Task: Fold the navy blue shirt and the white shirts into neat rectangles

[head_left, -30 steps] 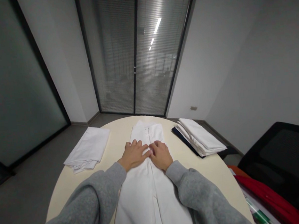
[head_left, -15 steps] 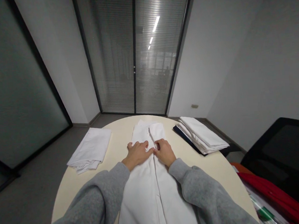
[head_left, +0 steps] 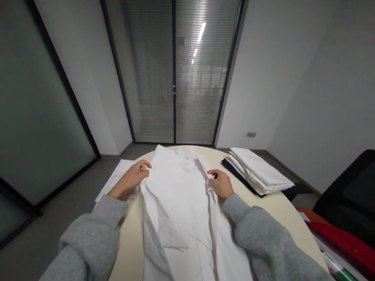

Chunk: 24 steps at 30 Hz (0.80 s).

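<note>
A long white garment (head_left: pixel 183 202) lies lengthwise over the middle of the round table, its two side panels spread apart with loose folds along them. My left hand (head_left: pixel 136 174) pinches the edge of the left panel, lifting it a little off the layer beneath. At the right panel, my right hand (head_left: pixel 220 182) has its fingers curled around the bunched edge. Between my hands the inner layer shows, fairly smooth near the far end and creased lower down. The garment's near end runs out of view at the bottom.
A folded white cloth (head_left: pixel 114 178) lies at the table's left, partly behind my left arm. At the right is a stack of folded white cloths (head_left: pixel 257 169) with a dark one underneath. Beyond the round table (head_left: pixel 280 220) stand a black chair (head_left: pixel 366 195) and a red item (head_left: pixel 350 244).
My hands were together at the garment's centre seam. They have moved apart, the left one far to the left, and the two panels have been drawn open.
</note>
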Each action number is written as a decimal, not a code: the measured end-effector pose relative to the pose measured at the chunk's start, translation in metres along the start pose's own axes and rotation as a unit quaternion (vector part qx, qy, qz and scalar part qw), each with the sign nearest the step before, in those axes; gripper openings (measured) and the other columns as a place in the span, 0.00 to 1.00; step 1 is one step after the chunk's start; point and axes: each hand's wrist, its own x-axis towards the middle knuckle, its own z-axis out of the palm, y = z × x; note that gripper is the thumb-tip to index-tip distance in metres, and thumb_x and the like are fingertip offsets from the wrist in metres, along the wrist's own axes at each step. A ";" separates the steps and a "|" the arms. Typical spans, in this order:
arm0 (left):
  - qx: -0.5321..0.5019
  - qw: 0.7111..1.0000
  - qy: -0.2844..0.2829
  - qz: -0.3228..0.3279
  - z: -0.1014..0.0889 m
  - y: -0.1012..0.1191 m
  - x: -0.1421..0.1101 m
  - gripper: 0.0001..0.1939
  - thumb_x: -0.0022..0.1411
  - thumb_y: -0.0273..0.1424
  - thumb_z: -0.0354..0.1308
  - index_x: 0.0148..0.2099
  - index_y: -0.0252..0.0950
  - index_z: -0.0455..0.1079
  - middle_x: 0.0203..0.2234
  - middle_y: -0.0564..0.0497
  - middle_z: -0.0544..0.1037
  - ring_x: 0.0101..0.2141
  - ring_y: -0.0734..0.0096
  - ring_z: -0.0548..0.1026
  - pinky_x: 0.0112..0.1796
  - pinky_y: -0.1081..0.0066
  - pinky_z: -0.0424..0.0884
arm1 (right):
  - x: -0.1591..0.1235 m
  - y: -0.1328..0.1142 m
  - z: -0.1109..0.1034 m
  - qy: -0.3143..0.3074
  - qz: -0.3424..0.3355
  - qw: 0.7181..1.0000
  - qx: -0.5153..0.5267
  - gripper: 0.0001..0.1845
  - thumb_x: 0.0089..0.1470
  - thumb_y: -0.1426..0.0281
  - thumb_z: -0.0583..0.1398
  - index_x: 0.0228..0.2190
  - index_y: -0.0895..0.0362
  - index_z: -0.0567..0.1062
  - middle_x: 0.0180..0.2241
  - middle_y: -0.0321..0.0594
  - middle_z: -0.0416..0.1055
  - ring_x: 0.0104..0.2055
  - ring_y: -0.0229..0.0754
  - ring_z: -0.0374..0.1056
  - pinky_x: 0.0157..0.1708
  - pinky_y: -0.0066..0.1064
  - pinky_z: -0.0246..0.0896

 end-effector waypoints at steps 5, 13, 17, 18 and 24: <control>0.320 0.946 -0.024 -0.035 -0.039 -0.023 -0.028 0.23 0.54 0.30 0.56 0.54 0.36 0.74 0.43 0.44 0.78 0.46 0.55 0.76 0.47 0.63 0.69 | 0.017 0.024 -0.060 -0.007 0.004 0.998 -0.066 0.23 0.46 0.74 0.58 0.45 0.62 0.81 0.35 0.45 0.78 0.37 0.46 0.74 0.40 0.34 0.65; 0.252 0.926 -0.233 0.159 0.034 0.070 -0.144 0.28 0.68 0.43 0.57 0.67 0.45 0.65 0.63 0.45 0.70 0.63 0.52 0.66 0.63 0.54 0.61 | -0.050 -0.004 -0.111 -0.035 -0.177 0.959 -0.220 0.30 0.55 0.73 0.61 0.60 0.59 0.71 0.64 0.59 0.62 0.63 0.63 0.59 0.60 0.55 0.56; 0.274 0.917 -0.258 0.132 0.063 0.071 -0.201 0.37 0.60 0.43 0.67 0.69 0.50 0.63 0.72 0.46 0.58 0.71 0.38 0.50 0.67 0.40 0.50 | -0.136 -0.037 -0.092 -0.251 -0.318 0.900 -0.162 0.34 0.63 0.57 0.60 0.68 0.48 0.63 0.71 0.46 0.56 0.72 0.60 0.49 0.70 0.59 0.40; 0.275 0.919 -0.252 0.130 0.066 0.070 -0.211 0.36 0.60 0.44 0.68 0.68 0.50 0.64 0.73 0.46 0.55 0.72 0.38 0.49 0.67 0.39 0.48 | -0.154 -0.041 -0.089 -0.304 -0.320 0.885 -0.151 0.37 0.63 0.54 0.60 0.69 0.47 0.60 0.72 0.46 0.54 0.73 0.62 0.46 0.70 0.62 0.36; 0.250 0.900 -0.301 0.194 0.077 0.080 -0.248 0.17 0.62 0.50 0.64 0.43 0.44 0.72 0.44 0.46 0.81 0.46 0.50 0.76 0.60 0.40 0.57 | -0.202 -0.047 -0.097 -0.373 -0.273 0.880 -0.111 0.35 0.62 0.57 0.60 0.68 0.48 0.62 0.71 0.48 0.57 0.74 0.63 0.45 0.70 0.67 0.30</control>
